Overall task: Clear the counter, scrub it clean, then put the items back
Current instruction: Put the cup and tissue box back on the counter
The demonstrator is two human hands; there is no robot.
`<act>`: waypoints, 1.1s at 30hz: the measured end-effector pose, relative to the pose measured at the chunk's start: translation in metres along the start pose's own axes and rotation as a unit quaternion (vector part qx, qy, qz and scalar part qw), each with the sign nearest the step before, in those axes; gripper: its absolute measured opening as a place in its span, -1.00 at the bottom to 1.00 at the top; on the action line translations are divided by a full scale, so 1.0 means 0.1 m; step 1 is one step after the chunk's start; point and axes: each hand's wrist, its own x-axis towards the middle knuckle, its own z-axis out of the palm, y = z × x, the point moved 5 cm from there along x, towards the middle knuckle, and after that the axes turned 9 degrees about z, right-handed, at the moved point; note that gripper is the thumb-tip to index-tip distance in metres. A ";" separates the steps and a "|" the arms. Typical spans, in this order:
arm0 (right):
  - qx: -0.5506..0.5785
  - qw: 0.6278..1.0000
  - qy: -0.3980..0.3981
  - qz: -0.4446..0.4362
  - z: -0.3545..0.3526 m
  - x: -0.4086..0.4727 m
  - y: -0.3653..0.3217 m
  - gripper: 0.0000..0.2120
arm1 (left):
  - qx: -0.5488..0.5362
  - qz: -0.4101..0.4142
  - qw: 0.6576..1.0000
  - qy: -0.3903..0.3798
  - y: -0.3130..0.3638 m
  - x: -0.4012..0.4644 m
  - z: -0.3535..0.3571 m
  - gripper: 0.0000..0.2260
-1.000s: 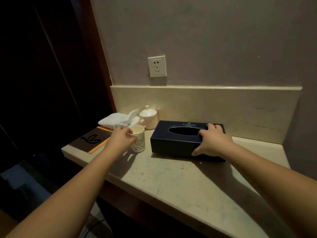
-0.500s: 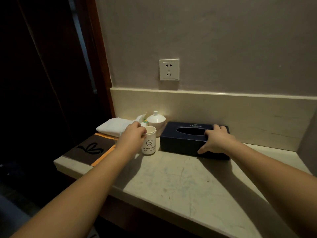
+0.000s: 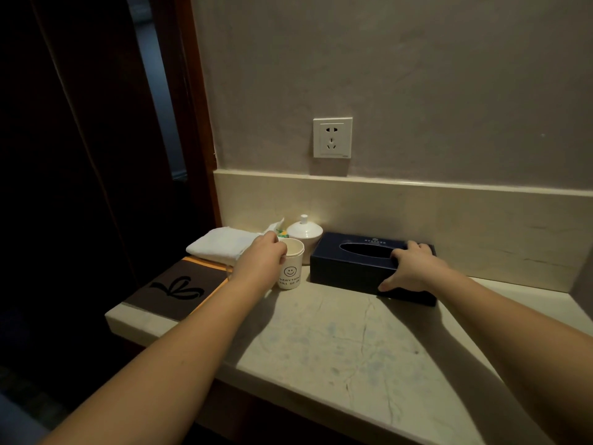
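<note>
Left hand [image 3: 261, 263] fingers wrapped round smiley cup [image 3: 290, 264] at 11 o'clock on pale surface [image 3: 353, 342], right hand [image 3: 409, 272] fingers spread gripping dark tissue box [image 3: 359, 260] at 12 o'clock, folded towel [image 3: 221, 244] and lidded white jar [image 3: 304, 232] behind cup

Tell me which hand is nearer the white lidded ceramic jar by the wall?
Left. The left hand grips the smiley paper cup just in front of the white lidded ceramic jar; the right hand rests on the dark blue tissue box's far end, farther right.
</note>
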 end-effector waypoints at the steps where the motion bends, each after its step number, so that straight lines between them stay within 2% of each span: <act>1: -0.002 1.000 0.003 -0.001 0.00 0.01 -0.01 -0.26 | 0.005 0.003 1.000 -0.003 -0.01 0.01 0.01 -0.85; 19: -0.021 1.000 0.015 0.001 0.02 0.02 -0.04 -0.22 | -0.012 0.029 1.000 -0.001 -0.02 0.03 0.06 -0.87; 24: -0.010 1.000 0.029 0.007 0.05 -0.01 -0.03 -0.21 | -0.004 0.016 1.000 0.001 0.03 -0.04 0.03 -0.69; 29: 0.005 0.994 0.103 0.046 0.10 -0.18 -0.09 -0.21 | -0.016 0.009 0.999 0.030 0.12 -0.22 -0.09 -0.65; 33: 0.040 0.984 0.173 0.019 0.07 -0.44 -0.04 -0.29 | -0.120 -0.007 0.991 0.058 0.30 -0.40 -0.19 -0.70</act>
